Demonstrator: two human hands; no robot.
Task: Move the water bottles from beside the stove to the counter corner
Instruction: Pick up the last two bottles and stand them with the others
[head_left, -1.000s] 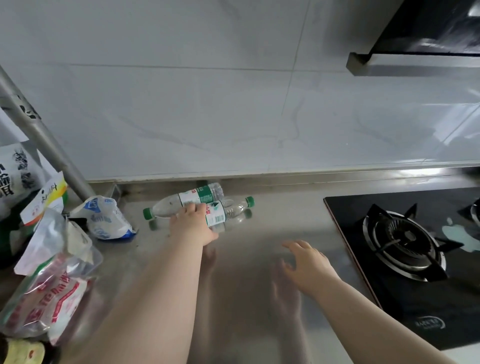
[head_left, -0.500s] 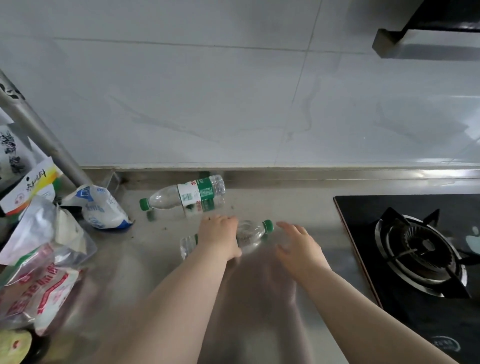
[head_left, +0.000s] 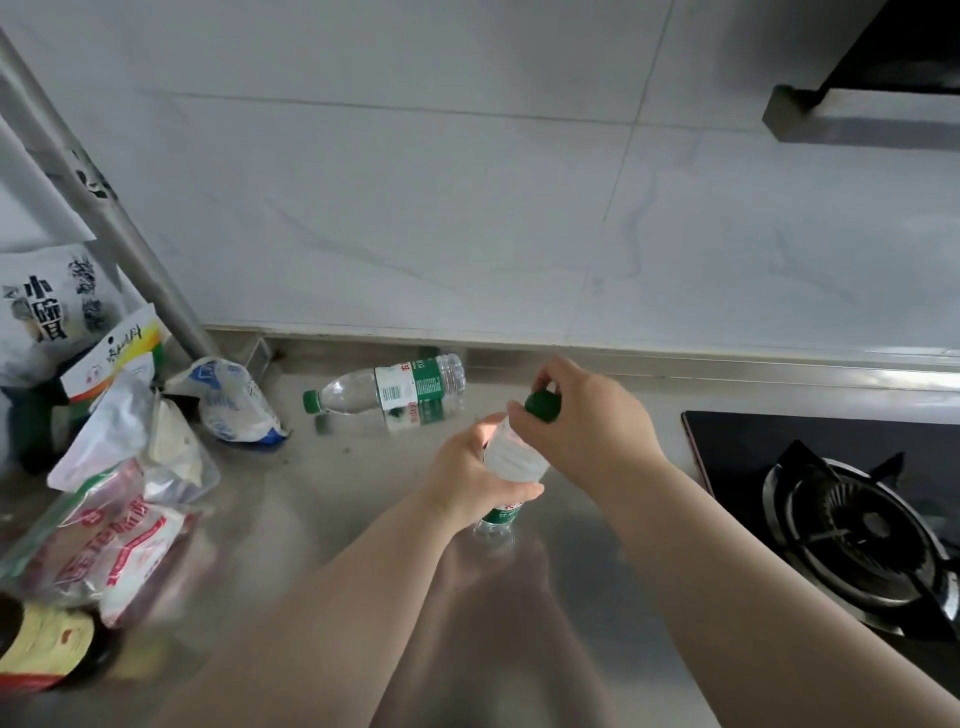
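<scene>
One bottle (head_left: 387, 387) lies behind the held bottle (head_left: 511, 457) — stove (head_left: 852, 514) right.

Grips a clear plastic bottle (head_left: 511, 457) with the left hand (head_left: 470, 475), pinches its round green cap (head_left: 543, 405) with the right hand (head_left: 587, 415). Leaves a second clear plastic bottle (head_left: 387, 389) flat on the shiny steel counter (head_left: 337, 493) behind.

One head-worn camera looks forward and down, close over the steel counter (head_left: 337, 493); tiled wall (head_left: 467, 208) fills the upper frame, stove (head_left: 753, 447) lower right.

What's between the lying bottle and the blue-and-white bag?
Head view: only bare steel counter between the lying bottle and the blue-and-white bag; they lie apart.
</scene>
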